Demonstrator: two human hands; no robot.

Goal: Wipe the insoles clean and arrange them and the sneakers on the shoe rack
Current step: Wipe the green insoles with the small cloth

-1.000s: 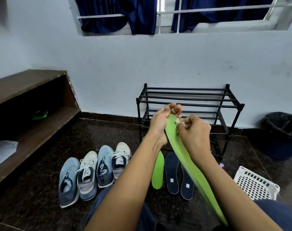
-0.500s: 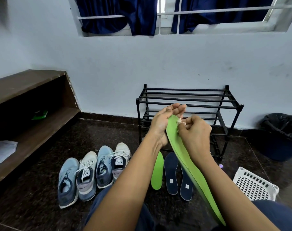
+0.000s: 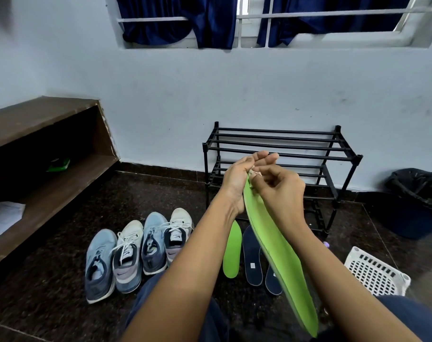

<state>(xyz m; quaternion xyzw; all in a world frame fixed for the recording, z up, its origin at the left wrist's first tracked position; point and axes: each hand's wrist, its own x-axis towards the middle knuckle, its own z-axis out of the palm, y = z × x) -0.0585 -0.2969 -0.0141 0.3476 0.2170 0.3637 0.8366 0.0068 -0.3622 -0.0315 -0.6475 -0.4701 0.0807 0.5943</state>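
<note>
Green insole [image 3: 281,257], raised before the shoe rack [image 3: 279,141], is leaning its toe end on the spread left grip [image 3: 237,178] while the right grip [image 3: 281,191] is pinching a white wipe [image 3: 253,172], best rubbed firmly heelward against that backing.

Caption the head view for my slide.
Left hand supports a green insole while right hand pinches a white wipe against its tip; shoe rack beyond.

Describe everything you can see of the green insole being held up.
The green insole is long, thin and lime-coloured, foam-like with a finely textured face. It slants, bowed, down toward the lower right of the view. Its upper end lies against the palm of the left hand; the right hand pinches a small whitish wipe onto it.
</note>
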